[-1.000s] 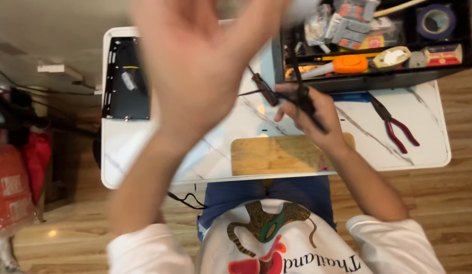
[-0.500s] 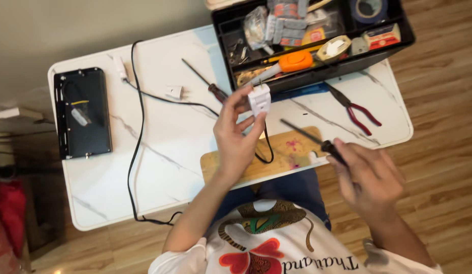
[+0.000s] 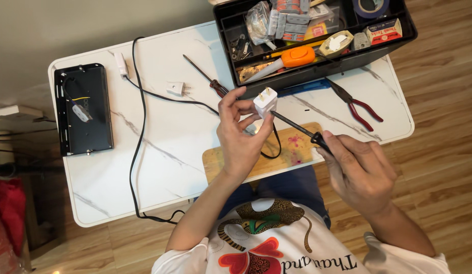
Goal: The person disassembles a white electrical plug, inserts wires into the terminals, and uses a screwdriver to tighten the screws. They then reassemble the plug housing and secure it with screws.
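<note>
Left hand (image 3: 241,139) up over the surface (image 3: 160,147), fingers pinched around a white plug (image 3: 265,101), its two brass prongs pointing up and away. Right hand (image 3: 360,172) is curled tight on the dark handle of a screwdriver (image 3: 297,128), and the thin shaft runs up-left with its tip right at the plug's side. The black cable (image 3: 137,127) trails out from under the left hand, loops over the wooden board (image 3: 284,149) and sweeps off across the surface.

Risk here, as I read it: the plug is held only by fingertips in mid-air, so a hard push could make the tip slip off and jab the left fingers, or twist the plug loose. That slack cable could also drag on the board edge.

Hard to call: whether the tip sits in a screw head or just rests on the casing, too small to tell. The open toolbox (image 3: 317,71) is cut off at the top, red-handled pliers (image 3: 358,104) just beside it
</note>
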